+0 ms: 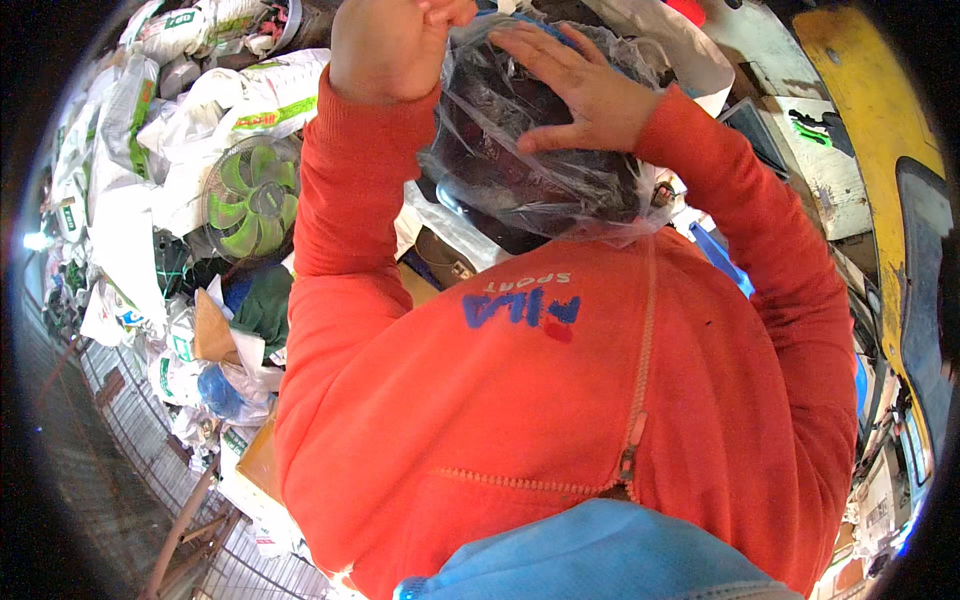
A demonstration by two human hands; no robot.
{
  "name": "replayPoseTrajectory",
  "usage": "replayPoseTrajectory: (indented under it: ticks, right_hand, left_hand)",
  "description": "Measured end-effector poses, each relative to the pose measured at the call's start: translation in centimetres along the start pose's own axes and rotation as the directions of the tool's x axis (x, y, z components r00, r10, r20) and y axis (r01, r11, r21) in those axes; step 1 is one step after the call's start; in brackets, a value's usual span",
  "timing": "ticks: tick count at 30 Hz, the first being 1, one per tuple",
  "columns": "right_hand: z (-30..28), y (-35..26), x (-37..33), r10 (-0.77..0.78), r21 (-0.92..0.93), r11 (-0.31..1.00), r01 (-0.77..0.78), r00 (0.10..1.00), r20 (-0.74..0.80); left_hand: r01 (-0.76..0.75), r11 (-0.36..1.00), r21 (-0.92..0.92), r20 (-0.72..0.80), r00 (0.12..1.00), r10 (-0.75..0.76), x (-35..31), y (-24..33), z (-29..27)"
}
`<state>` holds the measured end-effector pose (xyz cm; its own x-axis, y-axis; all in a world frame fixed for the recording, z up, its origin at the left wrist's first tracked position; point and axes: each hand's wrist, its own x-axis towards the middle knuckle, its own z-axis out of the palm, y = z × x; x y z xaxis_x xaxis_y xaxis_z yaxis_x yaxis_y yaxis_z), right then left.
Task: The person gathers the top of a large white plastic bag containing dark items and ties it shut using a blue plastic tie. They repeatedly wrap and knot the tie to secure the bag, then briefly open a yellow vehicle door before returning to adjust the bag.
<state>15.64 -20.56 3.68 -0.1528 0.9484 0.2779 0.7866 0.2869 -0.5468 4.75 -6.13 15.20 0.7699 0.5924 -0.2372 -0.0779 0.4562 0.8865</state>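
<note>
A clear plastic bag (560, 185) with dark contents stands in front of my chest, near the top of the head view. Its film is wrinkled and loose, and what is inside cannot be made out. My right hand (590, 95) lies on the bag's upper side with its fingers spread. At the bag's left edge, my left hand (392, 45) is closed, the fingers curled in beside the film. Whatever it grips, if anything, is hidden by the fingers. Both arms wear orange-red sleeves.
White sacks (180, 110) are piled to the left, with a green-bladed fan (252, 200) among them. A brown cardboard piece (212, 330) and a dark green cloth (265, 310) lie below it. To the right stands a long yellow panel (860, 90).
</note>
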Motion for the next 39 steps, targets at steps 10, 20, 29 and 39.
replayPoseTrajectory:
  ticks: [10, 20, 29, 39]
  right_hand:
    - [-6.0, -1.8, -5.5, -0.157, 0.116, 0.986, 0.121, 0.904, 0.398]
    - [-1.2, -0.1, -4.3, -0.302, 0.234, 0.943, 0.238, 0.906, 0.297]
    - [-1.6, -1.6, -2.9, -0.284, 0.310, 0.935, 0.171, 0.886, 0.366]
    - [-1.5, -1.5, -3.6, -0.278, 0.302, 0.934, 0.190, 0.918, 0.282]
  left_hand:
    - [0.043, 0.998, 0.039, 0.027, 0.999, -0.044, -0.3, -0.4, -1.2]
    - [0.095, 0.995, 0.035, 0.138, 0.985, -0.099, 1.6, -1.1, -2.1]
    - [0.056, 0.996, 0.072, -0.010, 0.998, -0.056, 0.6, -2.1, 0.1]
    - [-0.038, 0.991, -0.125, -0.054, 0.998, 0.032, -5.0, -3.0, 4.2]
